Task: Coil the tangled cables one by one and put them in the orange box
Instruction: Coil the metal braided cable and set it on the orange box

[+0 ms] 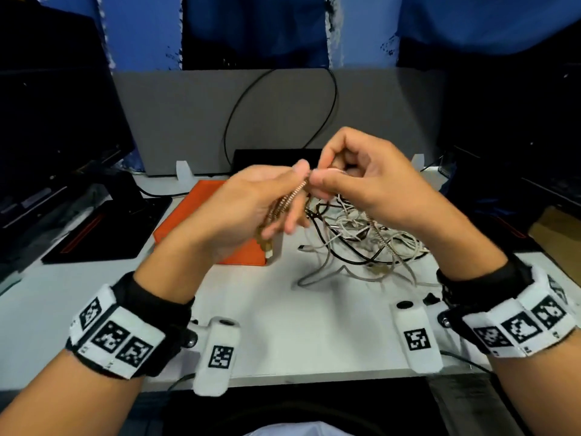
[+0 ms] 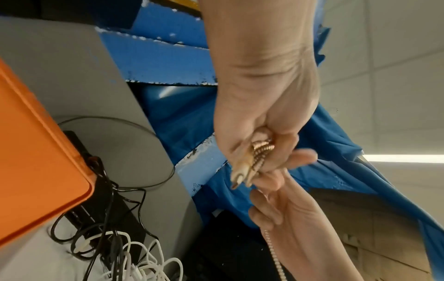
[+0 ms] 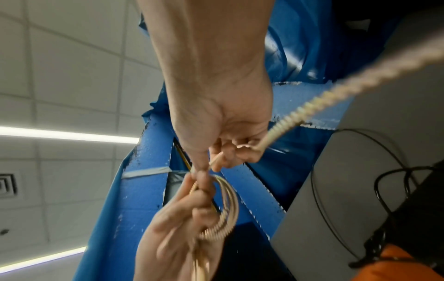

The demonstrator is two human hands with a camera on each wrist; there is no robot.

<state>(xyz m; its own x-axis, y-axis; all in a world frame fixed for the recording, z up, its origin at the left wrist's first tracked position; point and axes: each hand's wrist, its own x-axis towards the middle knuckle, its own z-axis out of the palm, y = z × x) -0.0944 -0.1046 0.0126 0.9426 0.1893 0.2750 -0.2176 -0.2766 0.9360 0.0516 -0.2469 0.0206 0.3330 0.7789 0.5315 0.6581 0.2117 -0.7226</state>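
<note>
1. Nearest the viewer, both forearms wear black wrist straps (image 1: pixel 157 309) with white marker blocks, raised over the white table (image 1: pixel 283 316).
2. The left hand (image 1: pixel 251 209) curls around several loops of a gold, spring-wrapped cable (image 1: pixel 284 204); its plug end hangs below the palm, above the near corner of the box.
3. The right hand (image 1: pixel 361 180) pinches the same cable between thumb and forefinger, right against the left thumb tip; in the right wrist view the cable runs out of this fist, taut and away toward the pile.
4. Under the right hand lies the tangled pile of cables (image 1: pixel 355 240), white, grey and black, on the table.
5. Left of the pile sits the orange box (image 1: pixel 191 215), under the left hand.
6. Farther back stands a grey partition (image 1: pixel 176 121) with a black cable loop (image 1: pixel 333 89) before it.
</note>
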